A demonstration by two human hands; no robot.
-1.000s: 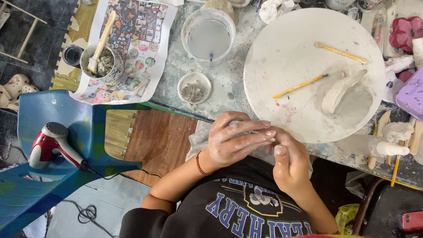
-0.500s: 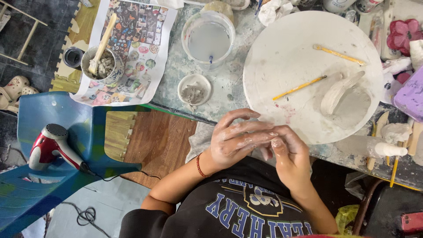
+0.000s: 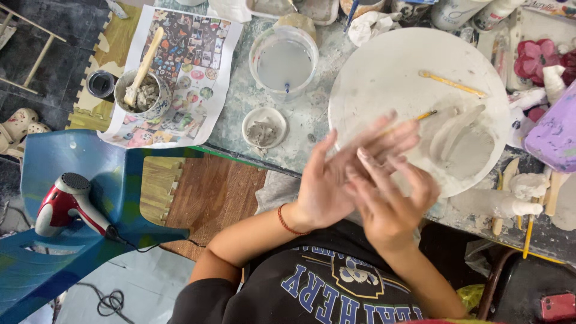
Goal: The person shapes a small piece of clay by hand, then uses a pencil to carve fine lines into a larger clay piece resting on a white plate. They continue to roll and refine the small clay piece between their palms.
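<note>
My left hand (image 3: 327,180), with a red string bracelet at the wrist, and my right hand (image 3: 390,201) meet palm to palm over the table's near edge. Their fingers are stretched out and blurred by motion. Pale clay dust coats both hands, and nothing shows between the palms. Just beyond the fingertips lies a round white board (image 3: 384,72). It carries curved pale clay pieces (image 3: 459,135) and two thin yellow modelling tools (image 3: 451,84).
A clear tub of cloudy water (image 3: 283,60) and a small bowl of grey clay (image 3: 264,126) stand left of the board. A cup with a wooden stick (image 3: 143,93) sits on a printed sheet (image 3: 192,54). A red hair dryer (image 3: 66,204) rests on a blue chair (image 3: 54,162). Clay figures (image 3: 498,204) and a purple object (image 3: 555,132) crowd the right.
My hands were clasped together with curled fingers close to my chest. They have now risen toward the board, and the fingers have straightened into a flat palm-to-palm rub.
</note>
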